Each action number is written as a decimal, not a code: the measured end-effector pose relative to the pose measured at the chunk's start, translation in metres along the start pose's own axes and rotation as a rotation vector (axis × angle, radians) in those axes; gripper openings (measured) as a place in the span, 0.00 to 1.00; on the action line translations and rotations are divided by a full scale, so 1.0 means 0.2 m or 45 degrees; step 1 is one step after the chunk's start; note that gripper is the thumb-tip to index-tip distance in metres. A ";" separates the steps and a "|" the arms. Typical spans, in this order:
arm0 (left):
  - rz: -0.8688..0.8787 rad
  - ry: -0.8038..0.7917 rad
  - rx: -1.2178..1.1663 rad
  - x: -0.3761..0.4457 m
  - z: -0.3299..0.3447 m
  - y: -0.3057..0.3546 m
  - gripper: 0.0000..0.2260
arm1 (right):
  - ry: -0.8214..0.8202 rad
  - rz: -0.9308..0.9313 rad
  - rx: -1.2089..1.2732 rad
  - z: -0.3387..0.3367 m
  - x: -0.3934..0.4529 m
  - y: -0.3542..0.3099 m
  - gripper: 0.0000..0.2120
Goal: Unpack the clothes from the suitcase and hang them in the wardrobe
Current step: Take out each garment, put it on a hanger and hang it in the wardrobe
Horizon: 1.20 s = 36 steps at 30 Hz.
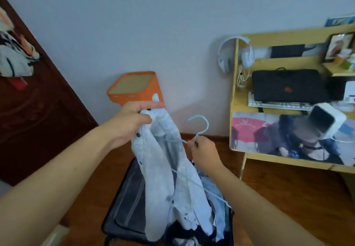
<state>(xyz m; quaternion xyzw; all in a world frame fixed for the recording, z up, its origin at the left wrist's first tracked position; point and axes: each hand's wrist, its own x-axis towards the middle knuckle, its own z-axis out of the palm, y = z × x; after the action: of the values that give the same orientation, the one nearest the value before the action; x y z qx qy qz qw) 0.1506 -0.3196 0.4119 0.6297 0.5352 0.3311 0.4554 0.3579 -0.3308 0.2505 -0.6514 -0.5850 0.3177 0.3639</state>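
The left hand (pixel 127 124) is at the centre of the view, fingers and thumb curled tight around the top edge of a pale blue denim garment with dark metal buttons (pixel 169 178). The garment hangs straight down from this grip, its lower end reaching into the open black fabric suitcase (pixel 126 203) on the brown wooden floor (pixel 288 197) at 6 o'clock. More folded clothing in blue and dark tones (pixel 217 217) lies in the right half of the suitcase.

The right hand (pixel 204 152), at 3 o'clock from the garment and just beside it, pinches the neck of a thin light blue wire hanger (pixel 200 128) between fingers and thumb. The hook stands upward above the hand; one hanger arm runs into the garment's opening, the other slants down toward 5 o'clock.

An orange plastic bin with a tan top (pixel 134 87) stands against the pale wall at 12 o'clock, behind the left hand. A dark red-brown wooden door (pixel 38 120) with clothes hung on it is at 9 o'clock. At 3 o'clock a light wood surface with shelves (pixel 238 103) carries a black laptop bag (pixel 288 86), a white keyboard (pixel 276 104) and a printed mat (pixel 269 132); white headphones (pixel 234 53) hang on its side panel.
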 end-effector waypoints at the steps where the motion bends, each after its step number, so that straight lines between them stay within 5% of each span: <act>1: 0.020 0.013 -0.055 -0.05 -0.02 0.05 0.25 | -0.024 0.000 0.061 0.05 0.00 0.00 0.18; 4: 0.096 0.030 -0.182 -0.16 -0.10 0.18 0.25 | 0.029 -0.091 0.239 0.18 -0.12 -0.04 0.17; 8: 0.130 0.067 -0.181 -0.26 -0.24 0.24 0.25 | -0.001 -0.278 0.530 0.43 -0.33 -0.16 0.03; 10: 0.110 0.056 -0.202 -0.32 -0.32 0.23 0.25 | 0.006 -0.196 0.551 0.52 -0.32 -0.16 0.03; 14: 0.039 0.014 -0.137 -0.43 -0.52 0.13 0.26 | 0.173 0.073 0.274 0.49 -0.18 -0.15 0.11; 20: -0.002 0.003 -0.201 -0.59 -0.82 -0.14 0.24 | 0.331 -0.341 -0.059 0.05 0.08 -0.44 0.08; 23: 0.060 -0.359 -0.307 -0.74 -0.71 -0.28 0.30 | 0.362 -0.529 -0.222 -0.03 0.11 -0.65 0.09; 26: 0.052 -0.920 0.084 -0.84 -0.61 -0.32 0.33 | 0.320 -0.687 -0.260 -0.07 0.06 -0.80 0.08; 27: 0.141 -0.870 0.206 -0.84 -0.62 -0.30 0.27 | 0.278 -0.737 -0.256 -0.11 0.04 -0.85 0.09; 29: 0.407 -0.243 0.326 -0.73 -0.73 -0.28 0.12 | 0.206 -0.817 -0.270 -0.17 -0.03 -0.94 0.09; 31: 0.643 0.315 0.504 -0.58 -0.86 -0.26 0.09 | 0.177 -0.822 -0.293 -0.23 -0.09 -1.03 0.09; 33: 0.697 0.213 0.722 -0.41 -0.94 -0.30 0.14 | 0.184 -0.819 -0.309 -0.27 -0.13 -1.10 0.08; 36: 0.229 -0.293 0.302 -0.26 -0.96 -0.44 0.26 | 0.240 -0.819 -0.333 -0.34 -0.14 -1.14 0.08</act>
<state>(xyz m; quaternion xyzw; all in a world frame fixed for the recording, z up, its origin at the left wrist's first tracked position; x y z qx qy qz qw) -0.0667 -0.3268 0.4039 0.7580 0.4564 0.2309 0.4048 0.2911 -0.3549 0.4793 -0.5015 -0.7597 0.0480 0.4112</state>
